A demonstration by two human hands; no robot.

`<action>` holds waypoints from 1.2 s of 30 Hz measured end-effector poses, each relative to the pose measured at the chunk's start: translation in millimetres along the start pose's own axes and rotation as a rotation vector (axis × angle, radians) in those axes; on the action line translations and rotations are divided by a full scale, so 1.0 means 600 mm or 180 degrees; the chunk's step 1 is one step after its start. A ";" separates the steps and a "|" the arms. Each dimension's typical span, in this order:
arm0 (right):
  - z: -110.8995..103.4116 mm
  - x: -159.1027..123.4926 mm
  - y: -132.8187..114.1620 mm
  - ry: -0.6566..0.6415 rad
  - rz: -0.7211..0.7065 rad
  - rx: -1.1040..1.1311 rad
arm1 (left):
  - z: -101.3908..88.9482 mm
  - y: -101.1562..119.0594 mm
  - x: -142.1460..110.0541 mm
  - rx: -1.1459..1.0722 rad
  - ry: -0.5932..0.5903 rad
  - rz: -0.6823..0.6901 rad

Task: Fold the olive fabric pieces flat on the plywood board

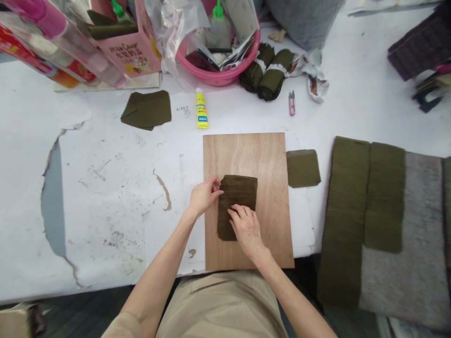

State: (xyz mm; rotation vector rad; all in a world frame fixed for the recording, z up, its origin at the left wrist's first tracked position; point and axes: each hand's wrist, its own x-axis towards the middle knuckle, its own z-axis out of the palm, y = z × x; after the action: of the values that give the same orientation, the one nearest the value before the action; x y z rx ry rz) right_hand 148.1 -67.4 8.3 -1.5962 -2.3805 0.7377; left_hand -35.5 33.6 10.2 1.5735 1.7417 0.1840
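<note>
A dark olive piece of crepe-like paper (237,197) lies on a wooden board (268,159) at the table's front edge. My left hand (203,196) pinches the piece's upper left edge with curled fingers. My right hand (246,229) lies flat on the lower middle of the piece, fingers stretched out and pressing it down.
A smaller olive piece (303,168) lies just right of the board, another (146,110) at the back left. A yellow glue tube (201,109), pink snips (291,102), olive rolls (268,71), a pink basin (220,75) and long olive strips (366,206) on grey felt surround them.
</note>
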 end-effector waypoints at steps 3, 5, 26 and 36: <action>0.003 -0.006 -0.001 -0.0032 -0.0025 -0.0018 | -0.002 0.002 -0.001 -0.0019 -0.0015 -0.0034; 0.001 -0.006 -0.002 -0.0049 -0.0011 0.0074 | -0.002 0.002 -0.001 -0.0040 -0.0012 -0.0025; -0.041 0.029 0.031 0.0106 0.0574 -0.0282 | 0.017 -0.018 -0.048 -0.0622 0.0397 0.0492; -0.059 0.063 0.039 -0.0457 0.0322 -0.0415 | 0.057 -0.009 -0.094 0.0702 0.0144 0.0866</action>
State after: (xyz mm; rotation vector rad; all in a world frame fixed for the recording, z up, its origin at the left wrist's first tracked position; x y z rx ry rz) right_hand 166.3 -15.3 22.3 -1.7837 -2.5107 0.7538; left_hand -21.8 -31.3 7.9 1.9809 1.6199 0.1653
